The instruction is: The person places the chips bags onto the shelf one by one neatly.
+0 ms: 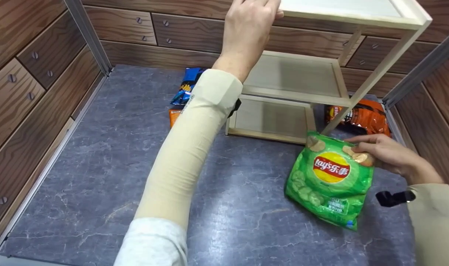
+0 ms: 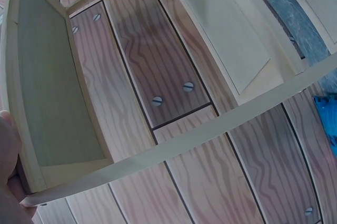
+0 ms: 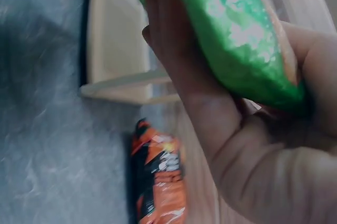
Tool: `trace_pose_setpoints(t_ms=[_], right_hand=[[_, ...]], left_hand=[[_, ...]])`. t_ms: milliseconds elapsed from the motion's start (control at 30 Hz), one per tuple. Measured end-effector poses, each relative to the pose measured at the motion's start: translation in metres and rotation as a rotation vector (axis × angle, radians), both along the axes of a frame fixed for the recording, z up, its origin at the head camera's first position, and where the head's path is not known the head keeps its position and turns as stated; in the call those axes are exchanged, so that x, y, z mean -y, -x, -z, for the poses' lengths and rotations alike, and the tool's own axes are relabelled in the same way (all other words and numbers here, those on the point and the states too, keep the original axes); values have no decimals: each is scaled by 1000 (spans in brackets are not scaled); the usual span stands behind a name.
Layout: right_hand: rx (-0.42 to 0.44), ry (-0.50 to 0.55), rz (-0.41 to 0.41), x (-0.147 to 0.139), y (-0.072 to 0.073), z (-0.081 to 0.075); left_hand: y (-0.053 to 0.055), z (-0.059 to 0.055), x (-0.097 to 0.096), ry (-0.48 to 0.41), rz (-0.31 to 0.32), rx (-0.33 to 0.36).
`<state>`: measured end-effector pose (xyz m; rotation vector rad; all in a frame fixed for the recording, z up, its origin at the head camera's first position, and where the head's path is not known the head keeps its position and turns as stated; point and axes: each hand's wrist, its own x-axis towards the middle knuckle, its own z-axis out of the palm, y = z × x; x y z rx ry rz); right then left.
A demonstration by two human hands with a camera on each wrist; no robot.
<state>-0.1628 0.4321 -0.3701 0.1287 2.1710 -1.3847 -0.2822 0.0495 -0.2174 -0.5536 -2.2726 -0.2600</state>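
Note:
My right hand (image 1: 394,155) holds a green Lay's chip bag (image 1: 326,197) by its upper right side, in front of the shelf's right side. In the right wrist view, the thumb and fingers clasp the green bag (image 3: 231,40) from both sides. At the top, my left hand (image 1: 246,33) grips the upper left corner of a light wooden shelf rack (image 1: 352,20). From the left wrist view, the fingers (image 2: 8,148) curl at that corner, beside a long wooden post (image 2: 158,155). Part of the left hand is cut off there.
An orange and black chip bag (image 1: 372,116) lies behind the rack's right side. Left of the rack are a blue bag (image 1: 189,79) and an orange packet (image 1: 174,116), both partly behind my left arm. Wood-patterned walls (image 1: 191,31) enclose the grey marbled surface (image 1: 110,177).

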Motion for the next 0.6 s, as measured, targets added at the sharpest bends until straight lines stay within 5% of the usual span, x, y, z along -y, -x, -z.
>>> trace_pose_setpoints(t_ms=[200,433,600], right_hand=[[1,-187,-15,-4,4,21],[-247,-498,-142,0,10,41],[-334,-576,-125,3,13,61]], left_hand=[[-1,-2,-1,-4,1,3],[0,-1,0,-6,-3,-1],[0,0,0,-9,0,-3]])
